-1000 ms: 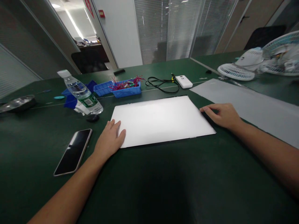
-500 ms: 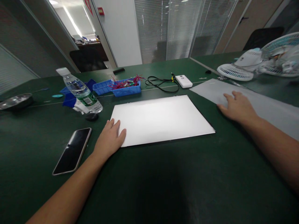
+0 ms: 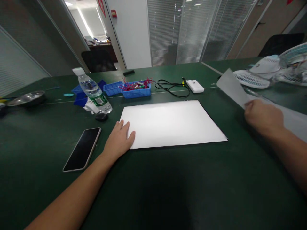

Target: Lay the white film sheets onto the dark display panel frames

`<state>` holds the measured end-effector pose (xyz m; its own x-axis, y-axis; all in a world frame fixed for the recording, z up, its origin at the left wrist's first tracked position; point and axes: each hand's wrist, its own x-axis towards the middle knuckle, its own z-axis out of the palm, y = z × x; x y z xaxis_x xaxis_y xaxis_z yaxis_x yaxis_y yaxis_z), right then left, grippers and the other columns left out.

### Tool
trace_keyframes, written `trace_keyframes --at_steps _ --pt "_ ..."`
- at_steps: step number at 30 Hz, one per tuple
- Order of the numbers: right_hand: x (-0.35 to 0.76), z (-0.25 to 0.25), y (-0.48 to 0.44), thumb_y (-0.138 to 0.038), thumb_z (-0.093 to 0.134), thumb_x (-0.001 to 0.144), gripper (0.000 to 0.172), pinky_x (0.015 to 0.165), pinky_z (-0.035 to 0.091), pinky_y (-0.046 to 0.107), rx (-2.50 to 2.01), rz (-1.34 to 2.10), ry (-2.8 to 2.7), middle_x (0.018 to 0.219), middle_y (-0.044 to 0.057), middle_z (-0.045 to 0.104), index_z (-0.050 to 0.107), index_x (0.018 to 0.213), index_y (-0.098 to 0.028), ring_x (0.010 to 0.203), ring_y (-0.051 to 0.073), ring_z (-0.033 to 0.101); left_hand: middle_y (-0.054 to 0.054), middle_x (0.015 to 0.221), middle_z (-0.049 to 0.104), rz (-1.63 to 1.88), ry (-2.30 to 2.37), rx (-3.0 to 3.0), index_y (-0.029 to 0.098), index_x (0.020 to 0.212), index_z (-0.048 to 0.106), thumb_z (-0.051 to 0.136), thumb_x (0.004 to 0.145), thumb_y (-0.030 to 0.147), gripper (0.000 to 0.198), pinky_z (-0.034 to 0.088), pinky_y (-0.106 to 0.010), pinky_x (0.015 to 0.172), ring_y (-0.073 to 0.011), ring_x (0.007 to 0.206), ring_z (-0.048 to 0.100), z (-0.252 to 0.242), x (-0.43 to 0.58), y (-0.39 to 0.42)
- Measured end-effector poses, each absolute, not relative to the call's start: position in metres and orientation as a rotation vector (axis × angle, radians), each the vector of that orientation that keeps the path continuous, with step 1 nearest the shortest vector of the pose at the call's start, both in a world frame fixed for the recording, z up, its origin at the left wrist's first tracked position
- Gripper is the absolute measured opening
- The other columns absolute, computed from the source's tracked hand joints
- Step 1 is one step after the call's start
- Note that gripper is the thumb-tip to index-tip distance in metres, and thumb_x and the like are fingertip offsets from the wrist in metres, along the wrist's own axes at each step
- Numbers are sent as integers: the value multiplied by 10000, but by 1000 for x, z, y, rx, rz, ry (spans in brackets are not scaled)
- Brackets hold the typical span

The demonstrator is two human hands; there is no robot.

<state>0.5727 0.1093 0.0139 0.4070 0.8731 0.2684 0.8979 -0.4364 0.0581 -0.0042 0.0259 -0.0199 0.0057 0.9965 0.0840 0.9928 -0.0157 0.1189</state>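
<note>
A thin, bright white panel (image 3: 172, 124) with dark edges lies flat on the green table (image 3: 182, 179). My left hand (image 3: 121, 137) rests on its left edge, fingers spread. On the right, my right hand (image 3: 263, 116) is closed on the near edge of a large sheet of white paper (image 3: 231, 86). The sheet's left corner stands up off the table, while the part beyond my hand stretches to the right. My fingertips there are partly hidden and slightly blurred.
Left of the panel are a phone (image 3: 82, 150), a water bottle (image 3: 92, 91) and a black mouse (image 3: 101, 117). Behind it sit a blue tray (image 3: 136, 93) of red wires, a black cable (image 3: 172, 92) and a white power bank (image 3: 195, 86). White fan parts (image 3: 251, 79) stand back right.
My right hand has closed on the paper, and the sheet's left corner has lifted from the table. My left hand stays on the panel. The whole view has shifted slightly.
</note>
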Motion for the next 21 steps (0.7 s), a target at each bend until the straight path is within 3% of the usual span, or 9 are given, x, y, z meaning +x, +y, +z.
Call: trace_keyframes --at_steps 6,8,11,14,21 --pt "507 30 74 -414 273 1141 594 612 383 395 -2131 -869 -1880 923 208 779 674 1473 -129 782 340 740 -259 1744 425 197 2188 2203 21 1617 522 441 1092 451 684 279 -535 1364 -429 1669 320 -14 -1 24" --pt "479 28 61 -379 339 1132 547 597 447 374 -1891 -890 -2087 1028 200 809 684 1481 -137 835 323 770 -261 1748 419 205 2182 2194 24 1618 523 452 1093 446 678 292 -549 1358 -435 1665 327 -13 0 23" --pt "447 15 47 -273 398 1109 461 810 615 387 -1465 -768 -2383 1290 181 793 773 1344 -143 1091 301 789 -264 1743 428 251 2184 2183 29 1607 538 484 1085 437 666 303 -559 1354 -438 1661 337 -14 0 23" --pt "429 -2 42 -230 424 1103 429 1003 629 429 -1103 -651 -2571 1320 145 789 812 1269 -153 1221 287 763 -261 1735 441 269 2189 2196 33 1605 542 476 1084 443 667 310 -559 1350 -436 1658 344 -16 -1 24" --pt "416 -11 37 -218 545 1096 310 922 649 403 -739 -637 -2575 1225 111 824 806 1239 -130 1140 270 795 -255 1727 458 323 2192 2215 38 1582 568 434 1084 472 674 313 -563 1343 -430 1653 357 -22 -4 24"
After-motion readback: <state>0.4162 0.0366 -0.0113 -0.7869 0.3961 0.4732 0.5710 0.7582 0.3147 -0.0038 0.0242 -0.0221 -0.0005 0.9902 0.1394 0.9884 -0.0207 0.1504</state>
